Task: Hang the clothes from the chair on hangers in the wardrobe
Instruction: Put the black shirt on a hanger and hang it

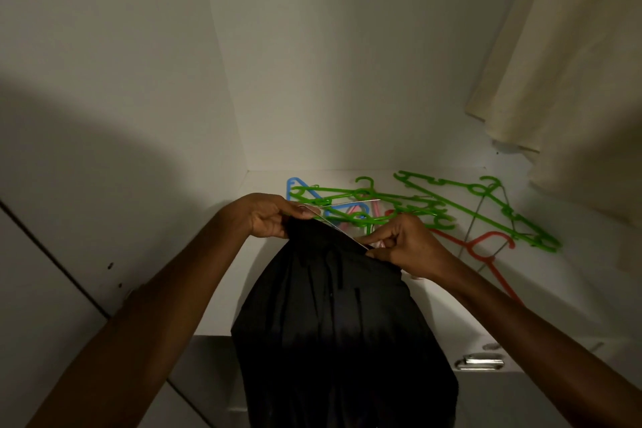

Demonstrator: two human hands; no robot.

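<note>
Head view: the left hand (269, 219) and right hand (404, 243) each pinch the top edge of a black garment (333, 323) hanging above the wardrobe shelf (434, 288), near scattered hangers (451, 205).

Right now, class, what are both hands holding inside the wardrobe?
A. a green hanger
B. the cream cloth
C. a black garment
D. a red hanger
C: the left hand and right hand each grip the top edge of the black garment.
</note>
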